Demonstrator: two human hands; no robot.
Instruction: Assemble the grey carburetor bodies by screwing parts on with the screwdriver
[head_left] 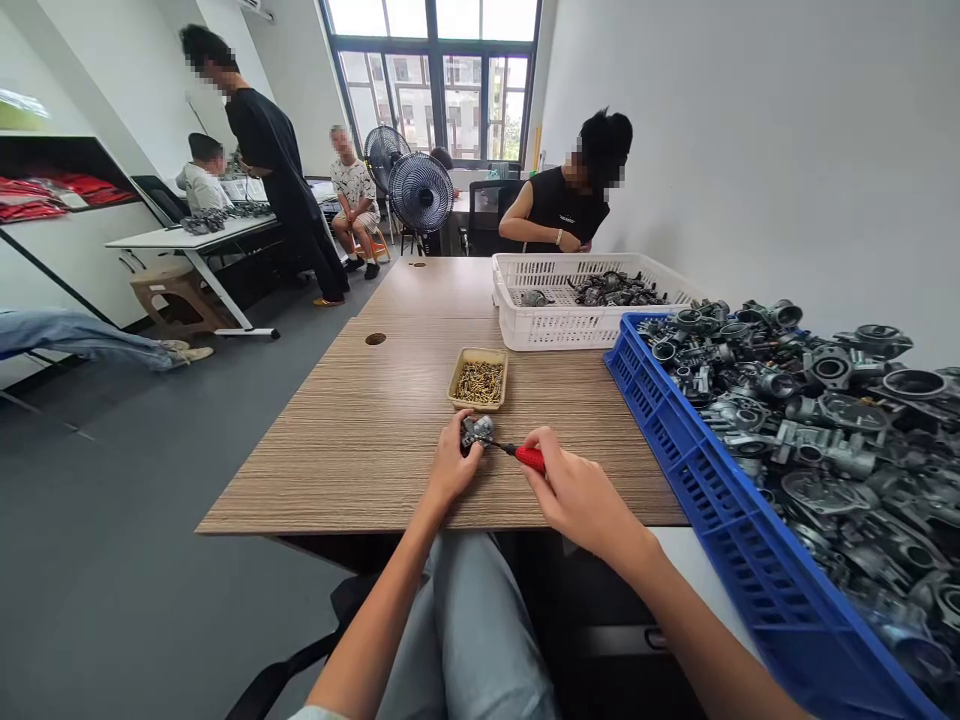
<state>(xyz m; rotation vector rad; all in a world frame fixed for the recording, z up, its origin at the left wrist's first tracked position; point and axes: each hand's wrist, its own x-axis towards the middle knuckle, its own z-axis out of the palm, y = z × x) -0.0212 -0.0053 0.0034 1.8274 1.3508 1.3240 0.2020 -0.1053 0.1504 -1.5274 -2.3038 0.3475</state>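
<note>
My left hand [452,466] is closed round a small grey metal part [477,431] that rests on the wooden table [352,440] near its front edge. My right hand [574,492] grips a screwdriver with a red handle [530,458]. Its dark shaft points left and its tip meets the metal part. Just behind the part sits a small tan tray [480,380] holding several brass screws.
A blue crate [720,520] heaped with grey metal castings fills the right side. Behind it stands a white basket [555,325] with several dark parts. A person in black sits at the table's far end; other people and two fans are further back left.
</note>
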